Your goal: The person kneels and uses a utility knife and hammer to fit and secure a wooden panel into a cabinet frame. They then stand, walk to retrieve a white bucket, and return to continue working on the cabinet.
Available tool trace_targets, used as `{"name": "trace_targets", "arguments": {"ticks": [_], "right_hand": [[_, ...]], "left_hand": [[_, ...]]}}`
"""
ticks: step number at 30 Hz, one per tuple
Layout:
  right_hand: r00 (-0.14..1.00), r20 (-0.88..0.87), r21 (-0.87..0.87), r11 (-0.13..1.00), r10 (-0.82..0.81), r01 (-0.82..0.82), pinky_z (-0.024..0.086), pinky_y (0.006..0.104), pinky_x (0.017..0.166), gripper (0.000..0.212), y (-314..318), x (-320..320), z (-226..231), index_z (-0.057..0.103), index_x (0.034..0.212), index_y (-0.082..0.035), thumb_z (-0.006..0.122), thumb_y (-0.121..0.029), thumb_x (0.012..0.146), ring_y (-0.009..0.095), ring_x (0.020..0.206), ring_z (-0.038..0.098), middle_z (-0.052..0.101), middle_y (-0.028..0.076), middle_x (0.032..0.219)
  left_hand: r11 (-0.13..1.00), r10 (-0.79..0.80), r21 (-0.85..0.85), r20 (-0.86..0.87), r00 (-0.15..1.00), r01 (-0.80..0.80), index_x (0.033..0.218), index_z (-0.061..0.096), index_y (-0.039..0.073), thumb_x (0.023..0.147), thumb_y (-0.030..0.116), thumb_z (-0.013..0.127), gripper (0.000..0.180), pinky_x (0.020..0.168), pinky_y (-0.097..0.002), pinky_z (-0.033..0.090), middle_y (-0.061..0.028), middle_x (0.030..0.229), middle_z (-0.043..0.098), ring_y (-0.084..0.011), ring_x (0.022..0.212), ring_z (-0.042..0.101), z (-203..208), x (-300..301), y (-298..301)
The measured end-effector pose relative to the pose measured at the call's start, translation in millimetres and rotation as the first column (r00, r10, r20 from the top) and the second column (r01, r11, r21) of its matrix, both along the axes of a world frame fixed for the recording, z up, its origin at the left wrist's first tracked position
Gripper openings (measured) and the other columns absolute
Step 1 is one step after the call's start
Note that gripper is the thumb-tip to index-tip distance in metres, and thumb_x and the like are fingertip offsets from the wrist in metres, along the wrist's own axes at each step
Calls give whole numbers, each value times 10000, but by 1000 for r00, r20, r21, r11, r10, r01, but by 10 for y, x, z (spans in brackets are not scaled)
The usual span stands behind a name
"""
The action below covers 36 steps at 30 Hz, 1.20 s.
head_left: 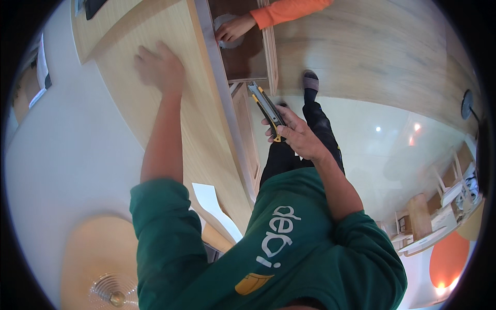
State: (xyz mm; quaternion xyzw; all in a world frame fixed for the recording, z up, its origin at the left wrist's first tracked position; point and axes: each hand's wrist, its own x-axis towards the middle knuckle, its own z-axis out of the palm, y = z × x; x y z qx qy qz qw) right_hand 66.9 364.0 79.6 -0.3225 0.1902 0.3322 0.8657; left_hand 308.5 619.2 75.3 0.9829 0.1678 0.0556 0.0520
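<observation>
My right hand point(305, 137) is closed around a black and yellow utility knife point(269, 114), held in front of my body. The knife's metal front end points up and away from me, beside the counter's edge. My left hand point(163, 70) is over the light wooden countertop point(196, 119), somewhat blurred, with its fingers apart and nothing seen in them. Whether its palm touches the wood I cannot tell.
Another person's hand point(235, 28) in an orange sleeve point(289, 11) reaches over a brown recess, on a whitish patch. A white sheet point(214, 206) lies near my left elbow. A round lamp point(116, 297) is at lower left; wooden furniture point(421, 217) stands far right.
</observation>
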Motion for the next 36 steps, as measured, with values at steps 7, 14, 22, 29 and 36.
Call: {"name": "trace_targets", "arguments": {"ticks": [7, 14, 22, 29, 36], "right_hand": [[998, 14, -127, 990, -60, 61, 511, 334, 786, 392, 518, -87, -660, 401, 1339, 21, 467, -155, 995, 163, 848, 581, 564, 115, 1085], [961, -39, -248, 934, -273, 256, 509, 292, 595, 338, 1320, 491, -1302, 486, 1228, 47, 465, -212, 1012, 134, 686, 576, 608, 82, 862], [969, -129, -287, 943, -209, 165, 503, 275, 577, 361, 1223, 638, -1383, 513, 1209, 18, 523, -276, 1000, 137, 644, 586, 639, 92, 875], [983, 74, -133, 976, -166, 175, 511, 339, 819, 416, 987, 250, -1195, 491, 1209, 1, 635, -270, 929, 169, 877, 615, 643, 85, 978], [991, -22, -613, 781, 133, -118, 520, 360, 796, 519, 1023, 933, -1387, 409, 1257, 43, 585, -312, 922, 234, 916, 652, 640, 134, 924]], "left_hand": [[999, 22, 36, -7, 1000, -22, 1436, 338, 9, 960, 502, 368, 686, 1083, -550, 199, -247, 1479, 285, -380, 1370, 269, -83, -48, 38], [999, 34, -19, -31, 999, -35, 1462, 313, 19, 953, 534, 336, 725, 1131, -528, 150, -242, 1516, 233, -363, 1417, 217, -65, 21, -17], [999, 20, -30, -47, 999, -22, 1431, 319, -19, 958, 507, 342, 707, 1098, -542, 183, -248, 1492, 259, -369, 1389, 243, -70, 91, -3], [998, 22, -53, -69, 997, -26, 1458, 310, 9, 950, 535, 330, 732, 1113, -537, 173, -243, 1513, 234, -367, 1409, 228, -28, 46, -77], [999, 39, -31, -74, 997, -41, 1459, 308, 12, 940, 555, 321, 751, 1112, -531, 180, -239, 1511, 237, -376, 1399, 240, -34, 29, 15]]}}
